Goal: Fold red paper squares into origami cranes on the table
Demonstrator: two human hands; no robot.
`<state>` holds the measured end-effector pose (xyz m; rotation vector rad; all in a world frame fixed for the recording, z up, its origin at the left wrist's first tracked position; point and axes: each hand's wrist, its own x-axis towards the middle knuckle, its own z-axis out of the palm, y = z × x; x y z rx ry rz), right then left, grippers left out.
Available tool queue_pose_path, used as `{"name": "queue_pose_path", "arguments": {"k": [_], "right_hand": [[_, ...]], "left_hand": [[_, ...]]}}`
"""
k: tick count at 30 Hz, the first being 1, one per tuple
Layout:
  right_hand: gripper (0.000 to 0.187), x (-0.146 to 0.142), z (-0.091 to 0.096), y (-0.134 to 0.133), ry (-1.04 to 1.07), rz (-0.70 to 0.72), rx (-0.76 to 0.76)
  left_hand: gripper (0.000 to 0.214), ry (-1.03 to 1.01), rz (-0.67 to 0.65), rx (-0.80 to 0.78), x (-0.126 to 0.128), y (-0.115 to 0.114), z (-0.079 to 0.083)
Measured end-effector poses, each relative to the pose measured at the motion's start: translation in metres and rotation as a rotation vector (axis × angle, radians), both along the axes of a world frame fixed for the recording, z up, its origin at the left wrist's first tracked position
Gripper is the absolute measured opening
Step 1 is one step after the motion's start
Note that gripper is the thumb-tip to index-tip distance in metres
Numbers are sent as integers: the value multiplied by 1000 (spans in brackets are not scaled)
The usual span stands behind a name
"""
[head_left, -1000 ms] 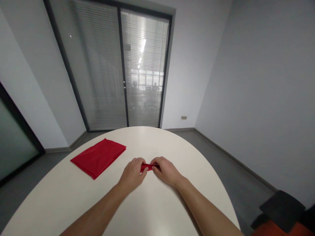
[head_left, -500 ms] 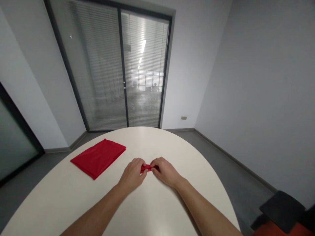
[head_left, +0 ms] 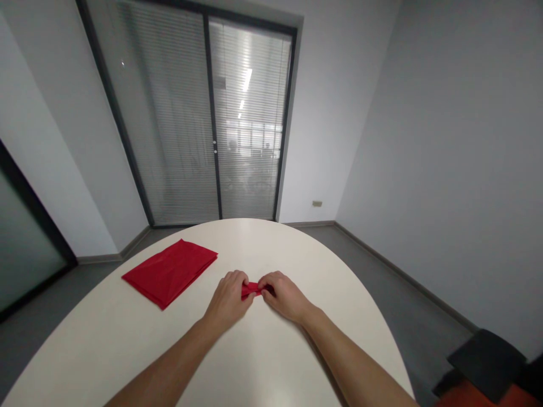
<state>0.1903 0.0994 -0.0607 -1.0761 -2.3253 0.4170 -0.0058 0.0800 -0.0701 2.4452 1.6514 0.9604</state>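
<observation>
Grip: left hand (head_left: 227, 295) and right hand (head_left: 285, 295) both closed, fingers curled over, thumbs on near side, pinching one small red piece (head_left: 250, 289); fingertips nearly together.
Small red piece: between the hands, ends covered by fingers, short folded strip visible in the gap; paper or cloth, can't tell.
Large red sheet (head_left: 172, 274): left of grip, slightly farther out, folded in layers, flat, well apart from left hand.
Table (head_left: 254, 362): white, rounded far edge, under grip.
Glass panels (head_left: 250, 186): beyond grip, blinds, dark frame.
Chair (head_left: 487, 362): far right of grip, nearer, black and orange, partly cut off.
</observation>
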Motion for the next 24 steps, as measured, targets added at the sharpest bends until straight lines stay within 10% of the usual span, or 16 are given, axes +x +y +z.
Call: {"name": "queue_pose_path", "arguments": {"k": [24], "right_hand": [[19,7,2,3,13,-71,-75]], "left_hand": [[3,6,15,-36,-2,-2,2]]}}
